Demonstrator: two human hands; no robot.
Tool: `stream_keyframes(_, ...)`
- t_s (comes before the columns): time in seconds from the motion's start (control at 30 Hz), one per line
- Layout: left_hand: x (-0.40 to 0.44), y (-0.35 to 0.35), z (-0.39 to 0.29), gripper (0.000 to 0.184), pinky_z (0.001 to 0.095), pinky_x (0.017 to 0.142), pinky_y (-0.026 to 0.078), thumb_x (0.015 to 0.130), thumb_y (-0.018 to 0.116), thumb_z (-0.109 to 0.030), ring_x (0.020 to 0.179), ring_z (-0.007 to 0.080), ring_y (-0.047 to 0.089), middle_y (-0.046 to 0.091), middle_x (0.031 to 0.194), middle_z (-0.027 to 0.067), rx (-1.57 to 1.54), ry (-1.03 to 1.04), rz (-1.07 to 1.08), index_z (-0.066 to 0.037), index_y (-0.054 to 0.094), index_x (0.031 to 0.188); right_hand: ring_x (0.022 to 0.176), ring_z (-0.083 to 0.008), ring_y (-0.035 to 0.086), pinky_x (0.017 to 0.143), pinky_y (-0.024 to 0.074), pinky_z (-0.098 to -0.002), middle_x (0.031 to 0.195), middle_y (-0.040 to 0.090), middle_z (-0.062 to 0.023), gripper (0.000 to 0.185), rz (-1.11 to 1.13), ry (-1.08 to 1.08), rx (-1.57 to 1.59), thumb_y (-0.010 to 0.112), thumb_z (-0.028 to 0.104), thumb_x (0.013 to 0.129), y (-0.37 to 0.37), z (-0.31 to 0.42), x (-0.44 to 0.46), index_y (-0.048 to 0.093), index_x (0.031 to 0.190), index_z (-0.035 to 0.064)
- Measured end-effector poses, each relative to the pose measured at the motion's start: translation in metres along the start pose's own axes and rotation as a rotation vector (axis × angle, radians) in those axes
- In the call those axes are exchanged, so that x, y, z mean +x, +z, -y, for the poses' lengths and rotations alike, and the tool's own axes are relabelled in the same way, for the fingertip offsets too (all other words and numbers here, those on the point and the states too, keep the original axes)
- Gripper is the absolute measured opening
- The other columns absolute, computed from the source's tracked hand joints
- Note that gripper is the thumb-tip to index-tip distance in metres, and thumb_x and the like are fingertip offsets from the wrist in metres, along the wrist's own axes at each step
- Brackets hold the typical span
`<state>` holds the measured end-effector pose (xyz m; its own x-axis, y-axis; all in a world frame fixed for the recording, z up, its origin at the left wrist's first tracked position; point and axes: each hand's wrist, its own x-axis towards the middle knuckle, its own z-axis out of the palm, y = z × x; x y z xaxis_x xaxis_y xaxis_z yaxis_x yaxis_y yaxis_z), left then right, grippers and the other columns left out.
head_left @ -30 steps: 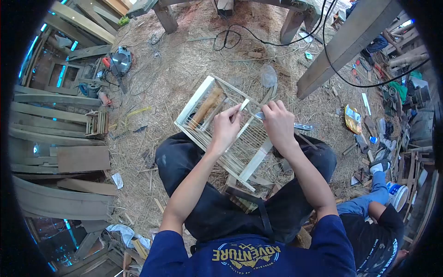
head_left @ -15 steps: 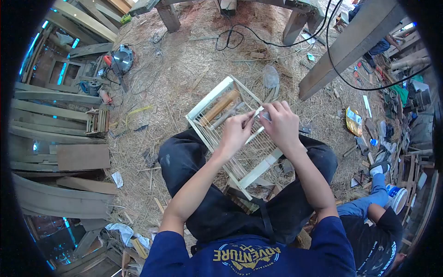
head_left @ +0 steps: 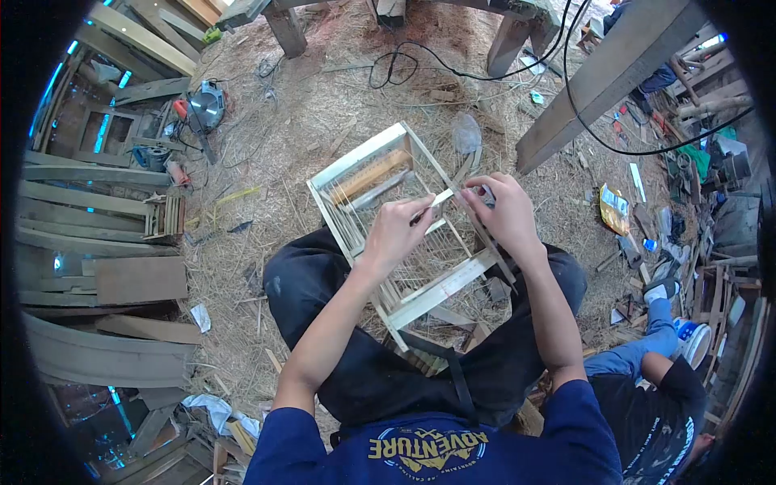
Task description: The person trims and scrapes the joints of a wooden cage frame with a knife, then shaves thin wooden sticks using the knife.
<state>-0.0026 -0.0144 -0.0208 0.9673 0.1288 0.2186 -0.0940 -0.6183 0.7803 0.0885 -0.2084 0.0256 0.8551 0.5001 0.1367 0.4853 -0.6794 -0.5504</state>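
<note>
A pale wooden slatted frame [head_left: 440, 289], with thin rods along its sides, rests tilted across my lap. My left hand [head_left: 398, 232] is closed over its middle, pinching a thin pale wooden strip [head_left: 442, 198]; a small dark bit shows at the fingertips. At the frame's right rail, my right hand [head_left: 508, 212] has thumb and forefinger closed on the rail. Something greyish glints between those fingers, too small to name. Inside the frame's far end lie a yellow-brown wooden piece [head_left: 369, 176] and a grey metal bar-like thing [head_left: 381, 192].
A circular saw [head_left: 204, 107] and another power tool [head_left: 152, 156] stand at the left near stacked boards [head_left: 89, 174]. A wooden post [head_left: 606, 85] and black cable [head_left: 622, 149] are at the right. Another person [head_left: 655, 388] sits at lower right. Shavings cover the ground.
The wooden frame has turned slightly and shifted left, its right rail now showing more beneath my right hand. Both hands stay close together over it, slightly farther apart.
</note>
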Motion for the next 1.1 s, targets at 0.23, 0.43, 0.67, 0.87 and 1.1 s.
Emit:
stream_keyframes(0.23,0.004,-0.012,-0.008,0.026,0.0399,0.07,0.056,0.09,0.07,-0.018,0.072,0.0303,0.069,0.069,0.085,0.0127,0.016,0.12,0.105,-0.011,0.074,0.114,0.087,-0.0289,0.069,0.077,0.0549,-0.0391,0.098,0.067,-0.0109,0.026,-0.073,-0.165,0.263,0.073,0.028,0.089,0.01,-0.003,0.019,0.069,0.105,0.0077)
stream_keyframes(0.43,-0.009,-0.012,-0.027,0.025,0.0382,0.062,0.056,0.088,0.072,-0.015,0.064,0.0254,0.065,0.064,0.079,0.008,0.12,0.256,0.212,-0.016,0.075,0.112,0.087,-0.0274,0.067,0.073,0.0545,-0.041,0.094,0.062,-0.0095,0.029,-0.145,-0.11,-0.127,0.076,0.033,0.084,0.015,0.007,0.019,0.07,0.094,0.0066)
stream_keyframes(0.67,-0.028,-0.012,-0.033,0.024,0.0377,0.064,0.057,0.088,0.072,-0.014,0.066,0.0261,0.067,0.068,0.082,0.0086,0.075,0.187,0.338,-0.014,0.075,0.112,0.09,-0.0297,0.067,0.073,0.0548,-0.0435,0.096,0.061,-0.0108,0.022,-0.087,-0.03,-0.215,0.071,0.025,0.086,0.034,-0.001,0.012,0.069,0.091,0.0034)
stream_keyframes(0.87,-0.024,-0.021,-0.026,0.027,0.0396,0.066,0.053,0.092,0.069,-0.015,0.068,0.0297,0.064,0.066,0.082,0.0142,-0.091,0.125,0.392,-0.012,0.073,0.119,0.08,-0.0355,0.066,0.07,0.054,-0.0461,0.093,0.059,-0.0144,0.019,-0.087,-0.009,0.035,0.067,0.02,0.089,0.043,-0.006,0.014,0.067,0.088,0.0012)
stream_keyframes(1.1,-0.025,-0.016,-0.015,0.026,0.0414,0.065,0.053,0.093,0.067,-0.015,0.069,0.0315,0.064,0.066,0.083,0.0147,-0.047,0.126,0.367,-0.011,0.072,0.119,0.074,-0.0377,0.066,0.067,0.0531,-0.0467,0.089,0.06,-0.0159,0.02,-0.121,0.007,0.069,0.066,0.021,0.091,0.055,-0.004,0.013,0.068,0.088,0.0007)
